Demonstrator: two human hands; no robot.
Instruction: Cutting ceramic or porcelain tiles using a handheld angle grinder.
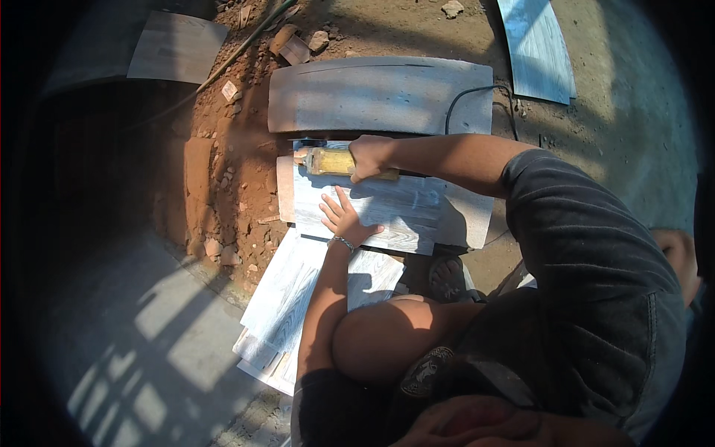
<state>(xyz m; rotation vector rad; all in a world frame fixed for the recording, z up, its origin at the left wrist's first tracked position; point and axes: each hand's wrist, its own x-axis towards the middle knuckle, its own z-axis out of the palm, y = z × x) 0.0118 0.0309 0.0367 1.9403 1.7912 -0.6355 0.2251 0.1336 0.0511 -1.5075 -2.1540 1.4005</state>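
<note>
Head view: right hand (370, 158) clenched around yellow grinder (333, 162); left hand (344, 217) pressed flat, fingers spread, on grey tile (402, 212).

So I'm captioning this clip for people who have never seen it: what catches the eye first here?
First comes the yellow power cutter in the middle, held by the right hand over a pale wood-look tile. The left hand lies flat on that tile just below the tool. More tiles are stacked below towards the person, and a big grey slab lies above on the reddish dirt.
</note>
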